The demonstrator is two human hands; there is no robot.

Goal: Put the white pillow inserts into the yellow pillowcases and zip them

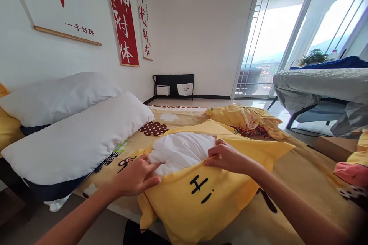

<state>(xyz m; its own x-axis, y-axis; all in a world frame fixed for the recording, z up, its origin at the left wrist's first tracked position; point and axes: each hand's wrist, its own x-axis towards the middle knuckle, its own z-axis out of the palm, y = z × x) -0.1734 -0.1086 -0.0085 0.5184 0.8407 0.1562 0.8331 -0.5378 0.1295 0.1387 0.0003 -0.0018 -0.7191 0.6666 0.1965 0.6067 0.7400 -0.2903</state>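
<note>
A yellow pillowcase (218,195) with black "Hi" lettering lies on the bed in front of me. Through its wide mouth shows a white pillow (181,149), rumpled and partly covered by the cloth. My right hand (227,156) pinches the case's rim at the right side of the mouth. At the left side, my left hand (139,176) rests over the rim with thumb and index finger apart. That index finger touches the white pillow; its other fingers are partly hidden.
Two white pillows, a nearer one (83,138) and a farther one (63,93), lie at the left. Crumpled yellow bedding (244,116) sits on the patterned bed sheet (172,111) at the far side. A covered table (319,82) and a cardboard box (333,147) stand at the right.
</note>
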